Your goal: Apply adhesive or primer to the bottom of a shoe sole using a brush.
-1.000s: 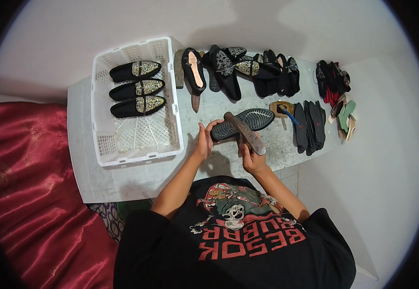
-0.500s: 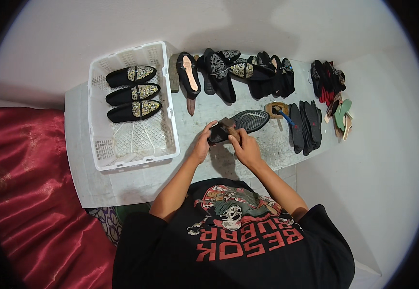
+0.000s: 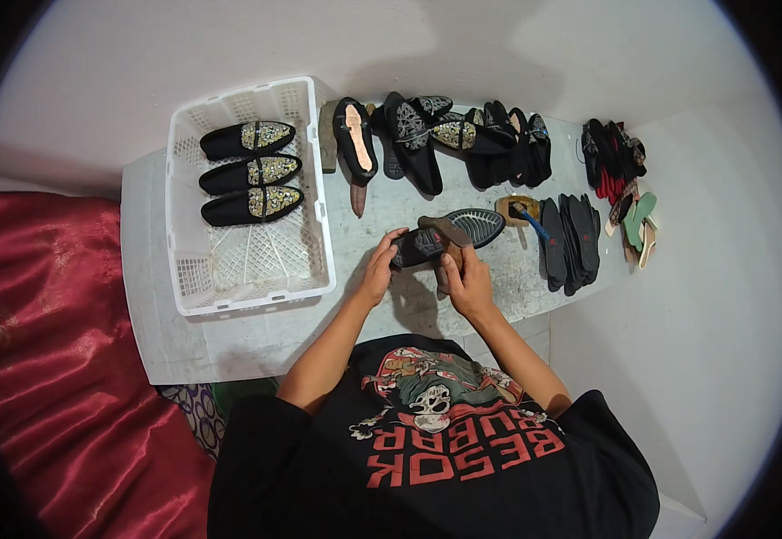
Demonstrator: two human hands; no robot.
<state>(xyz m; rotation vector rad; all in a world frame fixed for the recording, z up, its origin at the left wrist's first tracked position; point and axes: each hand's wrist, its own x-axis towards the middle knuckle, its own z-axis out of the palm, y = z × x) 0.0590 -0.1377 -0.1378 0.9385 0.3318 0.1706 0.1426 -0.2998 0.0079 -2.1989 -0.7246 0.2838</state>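
Note:
A black shoe (image 3: 483,225) lies sole up over the table, its ridged toe end pointing right. My left hand (image 3: 378,271) is closed around its heel end at the left. My right hand (image 3: 469,286) grips the short handle of a hammer (image 3: 446,228), whose brown head rests on or just above the middle of the sole; contact cannot be made out. Right of the toe stands a small yellowish glue container (image 3: 512,207) with a blue-handled brush (image 3: 534,225). Several loose dark soles (image 3: 576,247) lie beyond it.
A white plastic basket (image 3: 323,234) at left holds three black shoes (image 3: 260,206) with patterned fronts. Along the wall sit a shoe with a tan insole (image 3: 356,144) and several other black shoes (image 3: 413,144). Green and cream pieces (image 3: 640,216) lie at the table's right end.
The hammer has moved right along the sole, from near the heel to the middle, and its head has turned. My right hand has shifted slightly right and down. My left hand stays at the heel.

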